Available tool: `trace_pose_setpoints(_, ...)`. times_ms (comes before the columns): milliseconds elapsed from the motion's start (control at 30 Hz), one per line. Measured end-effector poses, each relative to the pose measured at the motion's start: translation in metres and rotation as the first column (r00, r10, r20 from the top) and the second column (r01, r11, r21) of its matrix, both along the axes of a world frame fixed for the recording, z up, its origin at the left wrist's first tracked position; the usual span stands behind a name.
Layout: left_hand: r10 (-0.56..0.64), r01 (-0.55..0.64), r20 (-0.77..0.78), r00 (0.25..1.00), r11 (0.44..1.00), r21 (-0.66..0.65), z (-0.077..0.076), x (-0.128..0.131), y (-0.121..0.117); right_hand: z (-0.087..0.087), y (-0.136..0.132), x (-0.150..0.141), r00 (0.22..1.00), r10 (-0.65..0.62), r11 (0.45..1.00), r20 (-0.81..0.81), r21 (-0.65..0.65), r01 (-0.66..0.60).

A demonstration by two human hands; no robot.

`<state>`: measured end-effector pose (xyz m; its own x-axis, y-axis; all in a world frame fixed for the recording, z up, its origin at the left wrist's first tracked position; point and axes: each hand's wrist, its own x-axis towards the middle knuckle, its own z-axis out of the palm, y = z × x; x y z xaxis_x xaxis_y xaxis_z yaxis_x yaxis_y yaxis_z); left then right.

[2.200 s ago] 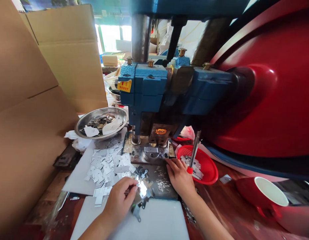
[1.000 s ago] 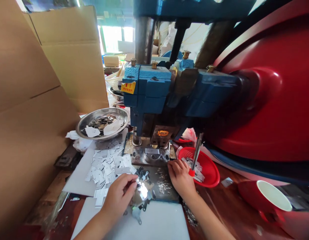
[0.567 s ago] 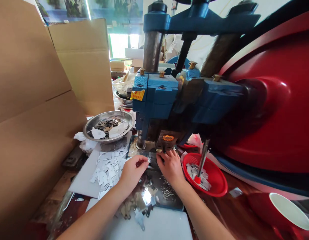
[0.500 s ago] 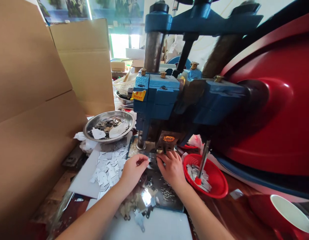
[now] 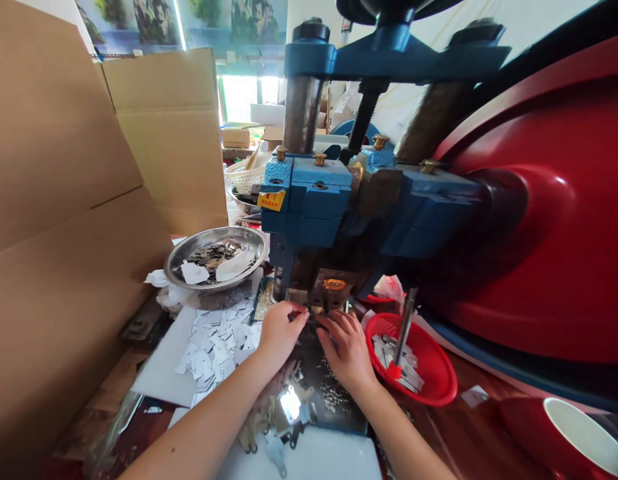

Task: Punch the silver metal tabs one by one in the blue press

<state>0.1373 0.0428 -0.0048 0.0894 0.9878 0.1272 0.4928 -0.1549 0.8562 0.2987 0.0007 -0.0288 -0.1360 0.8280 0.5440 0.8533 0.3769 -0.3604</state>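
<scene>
My left hand [image 5: 283, 335] is closed in a pinch at the front of the blue press [image 5: 309, 200], its thumb and forefinger together. Whatever is between those fingertips is too small to make out. Close beside it, my right hand [image 5: 346, 343] lies palm down with its fingers stretched toward the die under the press head [image 5: 333, 287]. The right fingertips seem to touch the die area; the spot beneath them is hidden. Thin metal pieces [image 5: 276, 453] with rounded tabs lie loose in front of my hands. Tiny metal bits [image 5: 333, 393] are scattered on the dark plate below my right wrist.
Left of the press, flat pale metal plates [image 5: 209, 353] are heaped on a white board. Behind them stands a steel bowl [image 5: 216, 288] of small parts. A red basket [image 5: 441, 387] holds more plates on the right, near a red mug [image 5: 529, 427] and a large red wheel [image 5: 559, 233].
My left hand has moved slightly right and up toward the die, nearer my right hand. The right hand stays at nearly the same place. The whole view has shifted a little.
</scene>
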Motion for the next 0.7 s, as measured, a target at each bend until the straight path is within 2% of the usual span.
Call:
trace_pose_setpoints(167,0.031,-0.029,-0.065,0.997,0.999,0.037,-0.007,0.001,0.006,-0.001,0.001,-0.001,1.000,0.022,1.000,-0.003,-0.019,-0.022)
trace_pose_setpoints(367,0.011,-0.007,-0.098,0.995,0.999,0.041,-0.008,-0.001,0.008,0.002,0.003,-0.002,0.997,0.060,0.998,-0.053,-0.023,-0.061)
trace_pose_setpoints(567,-0.009,0.013,-0.120,0.993,0.999,0.039,-0.011,-0.004,0.011,0.004,0.001,0.000,0.997,0.034,0.999,0.069,-0.037,-0.031)
trace_pose_setpoints(700,-0.029,0.035,-0.156,0.987,0.999,0.038,-0.012,-0.004,0.015,0.012,-0.002,-0.006,0.984,-0.007,1.000,0.176,-0.026,0.012)
